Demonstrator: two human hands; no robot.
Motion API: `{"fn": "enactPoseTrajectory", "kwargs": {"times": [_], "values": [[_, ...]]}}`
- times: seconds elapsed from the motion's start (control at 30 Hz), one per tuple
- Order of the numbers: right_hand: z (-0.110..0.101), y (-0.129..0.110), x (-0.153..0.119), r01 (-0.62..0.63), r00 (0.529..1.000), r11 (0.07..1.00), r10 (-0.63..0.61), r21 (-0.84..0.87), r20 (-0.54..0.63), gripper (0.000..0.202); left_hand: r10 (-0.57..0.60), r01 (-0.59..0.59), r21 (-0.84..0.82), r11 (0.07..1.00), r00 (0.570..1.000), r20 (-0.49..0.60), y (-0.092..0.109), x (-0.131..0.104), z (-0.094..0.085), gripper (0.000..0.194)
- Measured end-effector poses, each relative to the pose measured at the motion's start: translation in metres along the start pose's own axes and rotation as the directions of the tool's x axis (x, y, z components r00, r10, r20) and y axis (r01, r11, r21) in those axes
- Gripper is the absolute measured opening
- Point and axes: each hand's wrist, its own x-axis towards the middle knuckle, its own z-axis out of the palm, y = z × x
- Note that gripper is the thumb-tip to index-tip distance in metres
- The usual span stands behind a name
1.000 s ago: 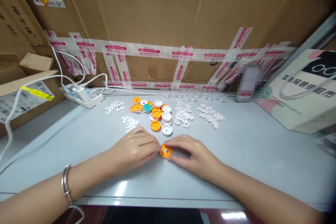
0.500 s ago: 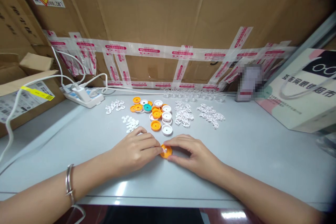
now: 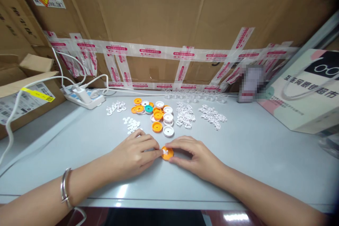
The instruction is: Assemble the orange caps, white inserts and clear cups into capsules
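Disc of orange plastic (image 3: 170, 156) lies on the grey tabletop (image 3: 251, 169), nearer the front edge than the back one, between the two hands. A small white post rises at about its middle, and a small white piece (image 3: 164, 152) shows beside that post, at the left fingertips.

The right hand (image 3: 197, 155) grasps the disc by its rim from the right, forefinger on the far side and thumb on the near side, with a gap between the two behind the disc. The left hand (image 3: 135, 153), a silver metal bangle (image 3: 63, 186) on its wrist, comes in from the left with fingers bent and fingertips at the disc's left rim, touching the white piece; I cannot tell whether they pinch it or only press it.

Just beyond the left hand lies a scatter of small flat white discs (image 3: 132, 124), and farther toward the back edge, white discs with stems (image 3: 116, 106). Straight beyond the orange disc stand round shallow plastic cups (image 3: 157, 127) in orange, white and green, some stacked. Right of them spread two patches of white openwork plastic pieces (image 3: 185, 116). Clear plastic cups (image 3: 188, 95) line the back edge. A white power strip (image 3: 91, 103) sits toward the back left corner, and a pale printed paper bag (image 3: 296, 113) stands along the right edge.
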Motion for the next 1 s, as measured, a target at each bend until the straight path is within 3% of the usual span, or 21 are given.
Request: {"fn": "enactPoseTrajectory", "kwargs": {"times": [0.33, 0.47, 0.57, 0.67, 0.77, 0.9, 1.0], "values": [[0.001, 0.0, 0.0, -0.012, 1.0, 1.0, 0.012, 0.012, -0.013, 0.024, 0.029, -0.03, 0.056, 0.998, 0.999, 0.021, 0.003, 0.001, -0.003, 0.02], [0.001, 0.0, 0.0, -0.003, 1.0, 1.0, 0.003, 0.024, -0.004, 0.026, -0.058, 0.059, 0.014, 0.998, 0.998, -0.027, 0.0, 0.001, -0.012, 0.02], [0.0, -0.001, 0.0, -0.015, 1.0, 1.0, 0.015, 0.023, 0.002, 0.025, -0.149, 0.153, 0.03, 0.988, 0.982, -0.116, -0.017, -0.006, -0.02, 0.019], [0.0, -0.001, 0.0, -0.025, 1.0, 0.999, 0.025, 0.021, -0.001, 0.025, -0.37, 0.389, 0.077, 0.918, 0.911, -0.184, -0.045, -0.019, -0.024, 0.023], [0.0, -0.001, -0.001, -0.013, 1.0, 1.0, 0.013, 0.021, -0.006, 0.026, -0.602, 0.613, 0.154, 0.775, 0.79, -0.115, -0.07, -0.033, -0.024, 0.028], [0.0, -0.001, -0.002, -0.006, 1.0, 1.0, 0.006, 0.019, -0.014, 0.029, -0.737, 0.708, 0.244, 0.663, 0.675, 0.041, -0.081, -0.04, -0.022, 0.031], [-0.001, -0.002, -0.003, -0.007, 1.0, 1.0, 0.007, 0.019, -0.023, 0.03, -0.768, 0.726, 0.269, 0.633, 0.633, 0.098, -0.08, -0.039, -0.022, 0.032]]}}
